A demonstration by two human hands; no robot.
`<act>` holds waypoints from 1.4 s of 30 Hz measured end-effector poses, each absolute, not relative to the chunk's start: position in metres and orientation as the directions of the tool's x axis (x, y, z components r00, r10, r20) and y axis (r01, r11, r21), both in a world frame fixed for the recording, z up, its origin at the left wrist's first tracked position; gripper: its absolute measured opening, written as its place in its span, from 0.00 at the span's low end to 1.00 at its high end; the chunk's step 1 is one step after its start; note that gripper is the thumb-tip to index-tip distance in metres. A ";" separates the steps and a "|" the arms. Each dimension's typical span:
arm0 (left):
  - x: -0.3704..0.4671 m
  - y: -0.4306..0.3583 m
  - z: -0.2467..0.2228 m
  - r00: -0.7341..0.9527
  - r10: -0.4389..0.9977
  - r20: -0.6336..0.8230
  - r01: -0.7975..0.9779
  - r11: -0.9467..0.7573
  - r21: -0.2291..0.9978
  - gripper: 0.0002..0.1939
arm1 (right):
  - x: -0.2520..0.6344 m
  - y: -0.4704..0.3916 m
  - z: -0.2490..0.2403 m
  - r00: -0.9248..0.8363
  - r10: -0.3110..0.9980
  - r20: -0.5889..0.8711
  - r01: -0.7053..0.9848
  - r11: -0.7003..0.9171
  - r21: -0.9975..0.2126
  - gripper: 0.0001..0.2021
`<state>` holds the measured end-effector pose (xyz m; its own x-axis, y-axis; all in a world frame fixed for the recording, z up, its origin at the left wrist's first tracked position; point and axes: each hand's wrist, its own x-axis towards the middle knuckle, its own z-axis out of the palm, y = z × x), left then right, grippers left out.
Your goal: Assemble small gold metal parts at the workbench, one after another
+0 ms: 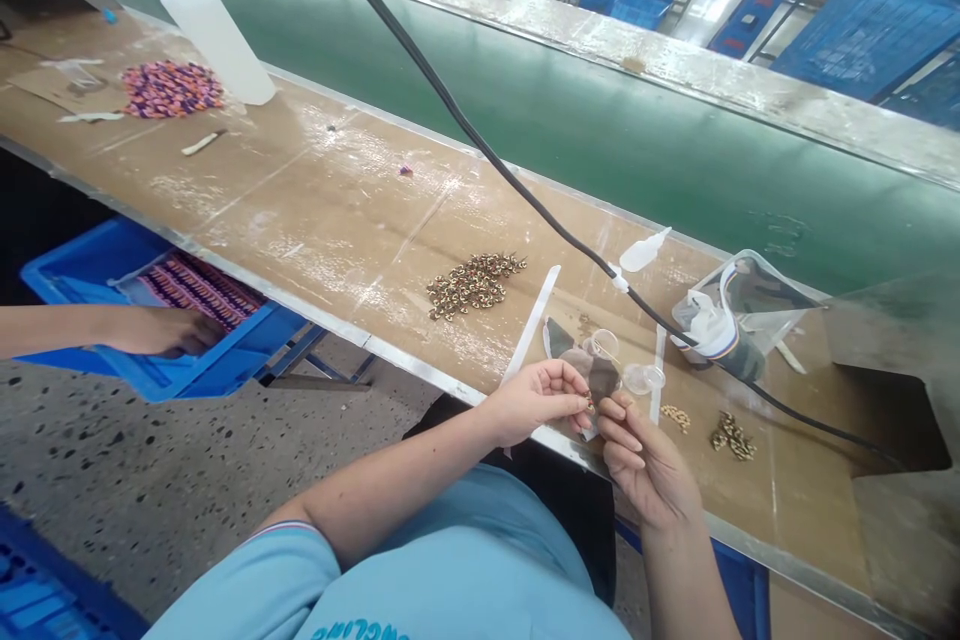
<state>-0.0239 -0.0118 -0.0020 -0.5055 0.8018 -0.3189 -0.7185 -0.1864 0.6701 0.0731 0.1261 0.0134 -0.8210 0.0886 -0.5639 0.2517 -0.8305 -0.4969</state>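
Observation:
My left hand [541, 400] has its thumb and fingers pinched on a tiny dark reddish piece [590, 403], too small to make out well. Right beside it, my right hand [643, 455] is closed, its thumb and forefinger pressed together near that piece; what they grip is too small to tell. Behind my hands lie a dark cloth [559, 338] and a small clear cup [602, 344]. A pile of small gold and dark red pieces [471, 286] sits to the left. To the right are small beige pieces [676, 418] and a bronze-coloured pile [733, 436].
A black cable [465, 125] crosses over the cardboard-covered table [337, 220]. A clear bag [765, 295] and small white bottle [645, 250] stand beyond my hands. At left are a large bottle [217, 40], a pink-purple pile [172, 88] and another person's hand [169, 330] in a blue crate [161, 380].

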 end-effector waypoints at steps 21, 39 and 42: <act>-0.023 -0.012 -0.001 -0.556 0.774 -0.303 -0.708 -0.250 0.660 0.21 | 0.064 0.105 0.019 -0.786 0.398 -0.474 0.251 -0.495 -0.832 0.18; -0.022 -0.014 -0.001 -0.615 0.743 -0.266 -0.688 -0.340 0.642 0.20 | 0.065 0.104 0.017 -0.777 0.403 -0.483 0.280 -0.467 -0.839 0.21; -0.022 -0.014 0.000 -0.613 0.747 -0.256 -0.684 -0.339 0.646 0.20 | 0.065 0.104 0.017 -0.783 0.395 -0.480 0.283 -0.462 -0.841 0.21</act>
<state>-0.0219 -0.0137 -0.0004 -0.6129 0.7474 -0.2563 -0.6839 -0.3394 0.6458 0.0647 0.1036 0.0175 -0.7831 0.3949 -0.4805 0.2829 -0.4619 -0.8406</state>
